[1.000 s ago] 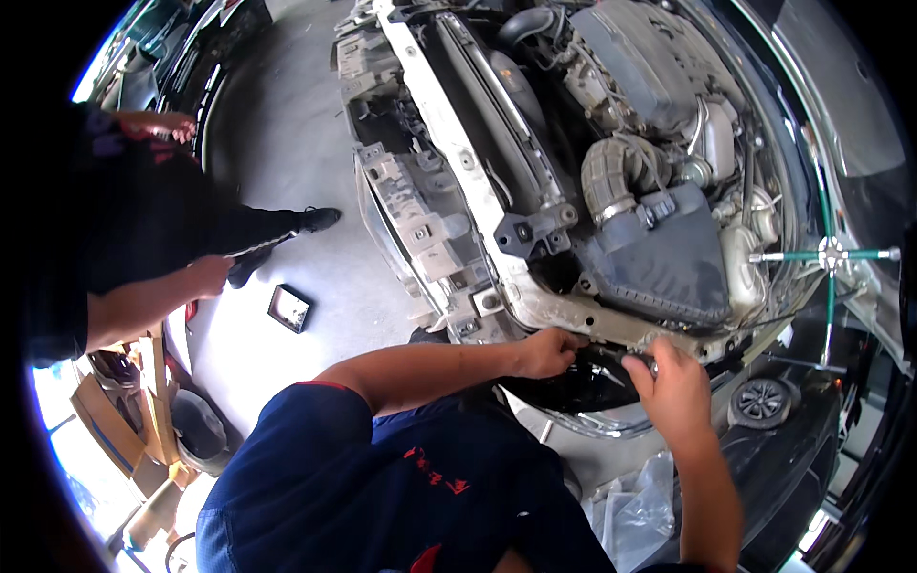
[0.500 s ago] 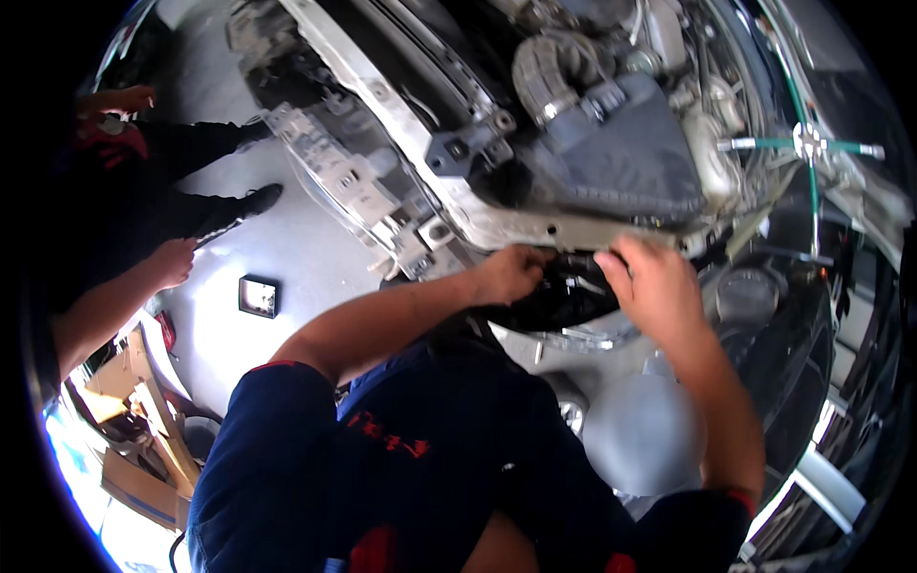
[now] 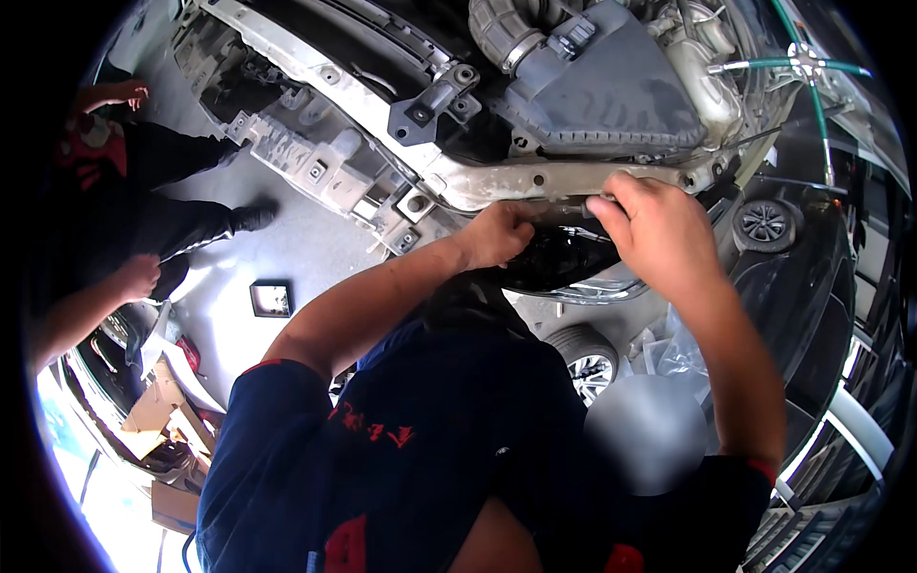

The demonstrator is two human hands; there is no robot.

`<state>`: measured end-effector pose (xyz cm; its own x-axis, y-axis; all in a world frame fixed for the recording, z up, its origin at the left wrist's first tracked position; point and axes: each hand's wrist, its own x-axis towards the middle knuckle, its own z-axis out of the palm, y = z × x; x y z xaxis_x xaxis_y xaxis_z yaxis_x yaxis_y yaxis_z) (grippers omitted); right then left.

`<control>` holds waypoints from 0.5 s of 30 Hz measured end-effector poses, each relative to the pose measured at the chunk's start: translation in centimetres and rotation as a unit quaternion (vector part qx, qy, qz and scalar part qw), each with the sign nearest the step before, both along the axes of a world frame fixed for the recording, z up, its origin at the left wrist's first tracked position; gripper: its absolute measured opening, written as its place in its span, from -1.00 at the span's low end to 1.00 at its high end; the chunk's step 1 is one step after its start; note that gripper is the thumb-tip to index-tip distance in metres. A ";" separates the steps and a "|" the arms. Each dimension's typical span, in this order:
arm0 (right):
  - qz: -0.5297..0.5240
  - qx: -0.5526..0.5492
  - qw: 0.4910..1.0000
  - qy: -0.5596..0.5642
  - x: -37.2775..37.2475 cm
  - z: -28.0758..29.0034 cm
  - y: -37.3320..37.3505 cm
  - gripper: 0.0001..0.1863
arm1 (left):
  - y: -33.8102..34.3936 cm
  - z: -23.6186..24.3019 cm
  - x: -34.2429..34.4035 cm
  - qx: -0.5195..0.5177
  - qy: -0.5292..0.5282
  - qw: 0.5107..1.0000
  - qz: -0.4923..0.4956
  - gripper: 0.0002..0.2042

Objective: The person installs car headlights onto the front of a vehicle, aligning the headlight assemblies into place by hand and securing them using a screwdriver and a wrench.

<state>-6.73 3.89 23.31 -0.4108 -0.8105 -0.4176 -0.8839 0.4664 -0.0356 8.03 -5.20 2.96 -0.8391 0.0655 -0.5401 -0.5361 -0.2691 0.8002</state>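
Observation:
My left hand (image 3: pixel 499 234) is closed with fingers curled, just under the pale metal front beam (image 3: pixel 487 183) of a car. What it grips is hidden. To its right my right hand (image 3: pixel 661 224) is also closed, thumb and forefinger pinched on the end of a slim, dark rod-like piece (image 3: pixel 573 208) that spans toward the left hand. Its exact kind is too small to tell. Below both hands, close against my body, lies a glossy black housing with a clear curved edge, which looks like a headlight (image 3: pixel 564 260).
Beyond the beam sit a grey airbox (image 3: pixel 611 91) and ribbed intake hose (image 3: pixel 501 33). A green-handled cross-shaped tool (image 3: pixel 804 62) is at right. Another person's hand (image 3: pixel 138 277) shows at left, near a black box (image 3: pixel 271 299) on the floor. A wheel (image 3: pixel 587 368) lies below.
My view has shifted, so the car front sits higher and farther left. Both hands stay closed under the beam. The other person's lower hand has moved a little.

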 end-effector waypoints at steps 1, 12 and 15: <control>-0.001 0.000 1.000 -0.001 -0.1 0.0 0.1 -0.76 | 0.1 -0.3 0.0 0.000 -0.001 1.000 -0.001 -0.42; 0.038 -0.025 0.999 -0.028 -1.0 -1.3 1.0 -0.62 | 0.7 -1.6 0.0 0.014 0.012 1.000 0.004 -0.45; 0.075 -0.139 0.986 -0.049 -0.4 -0.5 0.6 -0.74 | 0.8 -1.6 0.2 0.019 0.019 1.000 0.011 -0.45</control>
